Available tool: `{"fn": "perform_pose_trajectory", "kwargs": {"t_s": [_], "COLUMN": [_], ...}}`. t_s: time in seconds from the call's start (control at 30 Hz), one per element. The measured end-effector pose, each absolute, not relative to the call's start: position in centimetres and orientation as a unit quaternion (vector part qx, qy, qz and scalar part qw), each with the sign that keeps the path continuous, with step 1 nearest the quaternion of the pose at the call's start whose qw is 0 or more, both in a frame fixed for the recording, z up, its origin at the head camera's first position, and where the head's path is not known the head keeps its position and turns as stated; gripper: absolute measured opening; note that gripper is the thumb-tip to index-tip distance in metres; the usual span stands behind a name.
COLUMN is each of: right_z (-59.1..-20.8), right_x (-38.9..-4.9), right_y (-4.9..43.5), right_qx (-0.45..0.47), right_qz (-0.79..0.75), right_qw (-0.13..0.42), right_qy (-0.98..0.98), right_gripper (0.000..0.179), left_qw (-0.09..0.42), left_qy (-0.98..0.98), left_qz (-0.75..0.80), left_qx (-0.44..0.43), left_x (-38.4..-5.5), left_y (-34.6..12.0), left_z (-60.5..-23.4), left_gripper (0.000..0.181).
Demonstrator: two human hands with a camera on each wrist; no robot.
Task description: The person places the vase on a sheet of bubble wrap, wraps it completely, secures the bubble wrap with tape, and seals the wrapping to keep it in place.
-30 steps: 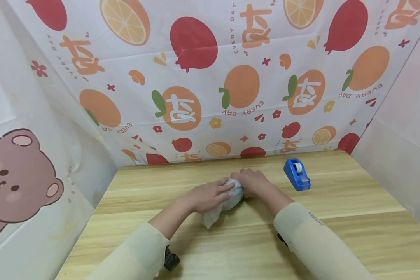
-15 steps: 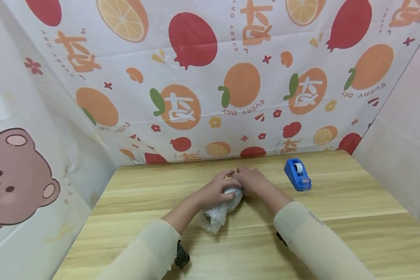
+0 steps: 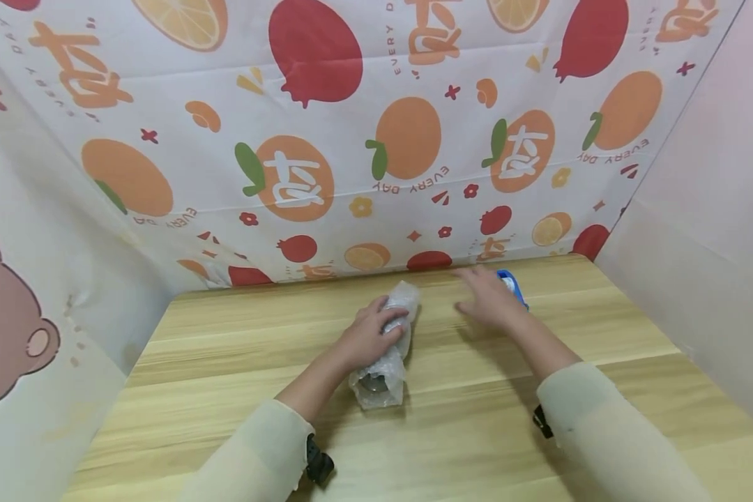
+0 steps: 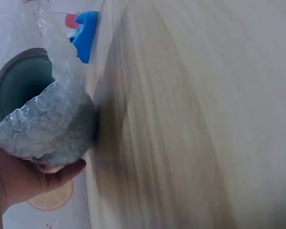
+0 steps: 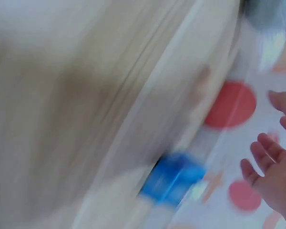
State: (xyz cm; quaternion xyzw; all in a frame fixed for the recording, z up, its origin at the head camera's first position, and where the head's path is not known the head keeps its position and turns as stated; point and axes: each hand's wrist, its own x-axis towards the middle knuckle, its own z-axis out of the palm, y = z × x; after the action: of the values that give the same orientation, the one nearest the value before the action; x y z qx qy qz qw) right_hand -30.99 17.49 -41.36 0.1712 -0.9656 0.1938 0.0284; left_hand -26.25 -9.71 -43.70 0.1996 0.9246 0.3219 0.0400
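A cup-like round vessel with a grey-green hollow inside (image 4: pixel 23 81) lies on its side on the table, rolled in clear bubble wrap (image 3: pixel 404 300). Its open mouth faces the person, and loose wrap juts out around the rim. My left hand (image 3: pixel 369 337) grips the bundle from the left, fingers across its top and thumb on the near part. To the right, my right hand (image 3: pixel 489 300) hangs over the table with spread fingers and holds nothing. Just beyond it, a blue tape dispenser (image 3: pixel 513 286) is partly hidden by that hand; the right wrist view shows the dispenser (image 5: pixel 174 177) blurred.
The wood-grain table (image 3: pixel 226 390) ends at the back against a white cloth (image 3: pixel 351 160) printed with fruit. Another cloth with a bear print (image 3: pixel 6 321) hangs at the left, and a pale wall (image 3: pixel 696 279) stands at the right.
The right hand has let go of the bundle and moved right to the tape dispenser. The bundle has been turned lengthwise, its mouth toward the person, under the left hand. The head view has shifted right.
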Motion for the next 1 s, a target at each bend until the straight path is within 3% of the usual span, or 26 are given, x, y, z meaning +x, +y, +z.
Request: {"fn": "perform_pose_trajectory", "kwargs": {"t_s": [0.13,0.23,0.47,0.53,1.0], "right_z": [-41.2,-42.0,-45.2,-45.6,-46.8], "right_x": [-30.8,-30.6,-29.9,-29.9,-28.9], "right_y": [22.4,25.2,28.8,29.3,29.4], "right_qx": [0.085,0.007,-0.123,-0.148,-0.099], "right_qz": [0.303,0.365,0.459,0.477,0.577], "right_qw": [0.048,0.039,-0.109,-0.125,-0.131], "right_qy": [-0.948,-0.93,-0.873,-0.857,-0.8], "right_gripper": [0.049,0.056,0.074,0.072,0.039], "left_qw": [-0.003,-0.039,-0.02,-0.019,0.011], "left_qy": [0.941,0.945,0.929,0.923,0.874], "left_qz": [0.274,0.255,0.319,0.335,0.448], "left_qx": [0.199,0.201,0.187,0.189,0.187], "left_x": [-26.0,-25.9,-26.1,-26.2,-26.5], "left_y": [-9.4,-9.2,-9.5,-9.5,-9.4], "left_z": [-43.8,-44.1,-44.3,-44.2,-44.8], "left_gripper": [0.042,0.041,0.044,0.045,0.05]}}
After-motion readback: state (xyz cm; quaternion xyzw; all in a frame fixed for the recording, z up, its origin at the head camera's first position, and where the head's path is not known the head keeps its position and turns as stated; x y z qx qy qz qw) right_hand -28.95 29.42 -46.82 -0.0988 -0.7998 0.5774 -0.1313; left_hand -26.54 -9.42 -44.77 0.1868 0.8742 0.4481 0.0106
